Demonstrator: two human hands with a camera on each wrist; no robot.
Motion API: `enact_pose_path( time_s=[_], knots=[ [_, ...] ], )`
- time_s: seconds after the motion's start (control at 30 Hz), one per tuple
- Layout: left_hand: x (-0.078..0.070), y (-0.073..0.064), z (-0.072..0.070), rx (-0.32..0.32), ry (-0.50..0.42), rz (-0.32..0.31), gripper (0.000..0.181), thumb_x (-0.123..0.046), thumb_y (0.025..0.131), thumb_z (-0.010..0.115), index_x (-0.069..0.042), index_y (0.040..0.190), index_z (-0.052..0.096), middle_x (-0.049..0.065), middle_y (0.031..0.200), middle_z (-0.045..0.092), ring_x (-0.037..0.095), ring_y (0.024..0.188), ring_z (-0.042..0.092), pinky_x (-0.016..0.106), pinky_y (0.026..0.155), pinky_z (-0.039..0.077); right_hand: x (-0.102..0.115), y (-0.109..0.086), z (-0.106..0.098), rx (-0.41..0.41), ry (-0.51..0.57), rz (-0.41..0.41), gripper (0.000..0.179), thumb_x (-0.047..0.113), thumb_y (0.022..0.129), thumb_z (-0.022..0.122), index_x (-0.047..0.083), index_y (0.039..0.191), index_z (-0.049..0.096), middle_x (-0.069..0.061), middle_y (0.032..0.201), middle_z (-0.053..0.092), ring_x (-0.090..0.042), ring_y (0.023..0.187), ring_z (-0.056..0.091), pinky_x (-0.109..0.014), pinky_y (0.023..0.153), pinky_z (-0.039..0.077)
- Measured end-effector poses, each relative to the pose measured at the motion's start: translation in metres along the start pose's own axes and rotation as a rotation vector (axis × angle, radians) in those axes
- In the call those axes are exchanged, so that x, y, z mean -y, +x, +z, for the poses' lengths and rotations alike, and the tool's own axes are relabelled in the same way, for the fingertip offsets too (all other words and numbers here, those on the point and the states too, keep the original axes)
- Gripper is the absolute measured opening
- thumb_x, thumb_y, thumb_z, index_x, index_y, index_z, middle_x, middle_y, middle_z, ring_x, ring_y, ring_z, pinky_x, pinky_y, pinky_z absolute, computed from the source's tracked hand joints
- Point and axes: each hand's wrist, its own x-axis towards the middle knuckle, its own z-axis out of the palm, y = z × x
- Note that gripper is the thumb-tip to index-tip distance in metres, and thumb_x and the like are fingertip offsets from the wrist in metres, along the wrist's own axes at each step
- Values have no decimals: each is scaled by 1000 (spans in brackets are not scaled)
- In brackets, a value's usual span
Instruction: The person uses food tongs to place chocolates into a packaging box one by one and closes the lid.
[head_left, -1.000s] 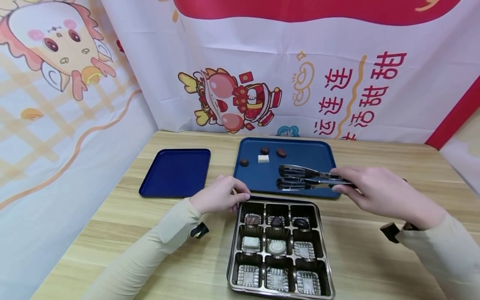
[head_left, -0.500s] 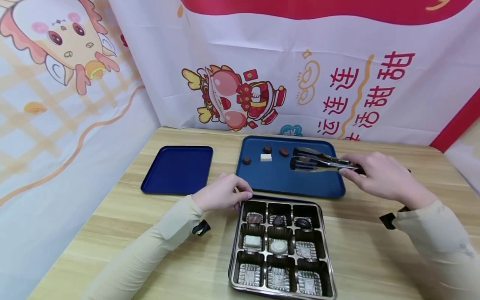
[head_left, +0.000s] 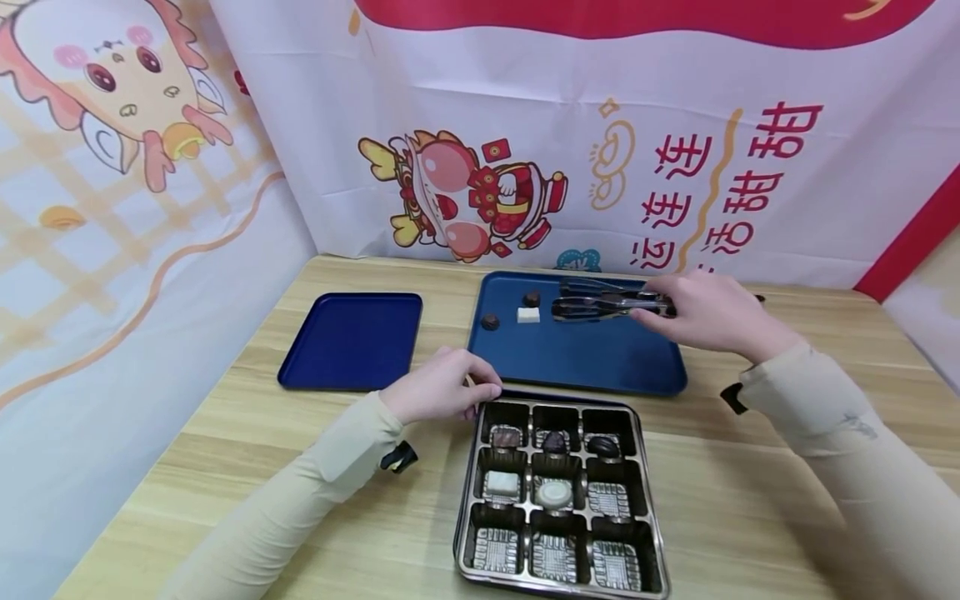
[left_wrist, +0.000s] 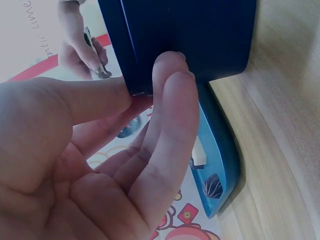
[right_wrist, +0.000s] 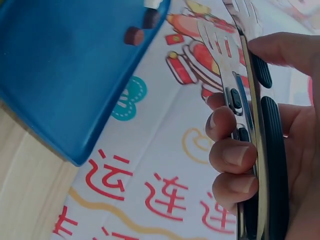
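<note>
My left hand (head_left: 442,387) pinches the far left corner of a chocolate box (head_left: 651,500) with compartments. Dark chocolates (head_left: 603,447) fill the box's far row; a white square chocolate (head_left: 502,483) and a white oval chocolate (head_left: 554,493) sit in the middle row. Serving tongs (right_wrist: 245,100) are gripped in my right hand (head_left: 708,312), thumb on one arm and fingers curled round the other. Their tips hang over the blue tray (head_left: 592,358), slightly apart. On that tray lie a white chocolate (head_left: 528,315) and brown chocolates (head_left: 490,322); the tongs cover part of it in the head view.
A smaller dark blue tray (head_left: 356,342) lies to the left on the wooden table (head_left: 300,467). A printed cloth (head_left: 480,100) hangs directly behind the table's back edge.
My right hand has carried the tongs toward the back of the blue tray, then left, over where a brown chocolate showed. My left hand stays at the box corner.
</note>
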Motion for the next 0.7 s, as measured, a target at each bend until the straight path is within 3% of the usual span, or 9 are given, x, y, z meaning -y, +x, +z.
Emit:
enact_pose_path(
  time_s=[0.1, 0.17, 0.4, 0.7],
  knots=[
    [0, 0, 0, 0, -1, 0, 14, -12, 98, 63, -7, 103, 75, 2, 83, 70, 20, 57, 65, 27, 54, 51, 3, 12, 6, 16, -47, -23, 47, 53, 92, 64, 7, 104, 69, 0, 66, 58, -15, 52, 53, -36, 44, 42],
    [1, 0, 0, 1, 0, 1, 14, -12, 98, 63, -7, 103, 75, 1, 82, 70, 20, 56, 65, 27, 54, 51, 4, 19, 10, 20, -78, -41, 46, 51, 91, 65, 7, 103, 69, 2, 61, 52, -14, 47, 48, -33, 40, 36],
    [3, 1, 0, 1, 2, 13, 14, -13, 98, 63, -8, 103, 75, 0, 81, 70, 18, 56, 65, 27, 55, 51, 8, 44, 17, 7, -169, -115, 37, 42, 89, 72, 12, 75, 55, 1, 56, 43, -16, 43, 42, -33, 37, 31],
    [3, 2, 0, 1, -1, 7, 13, -13, 98, 64, -9, 102, 76, -1, 80, 70, 18, 56, 65, 27, 55, 51, 6, 67, 23, -12, -157, -171, 37, 42, 89, 73, 14, 73, 55, 3, 56, 45, -15, 43, 44, -35, 40, 36]
  ],
)
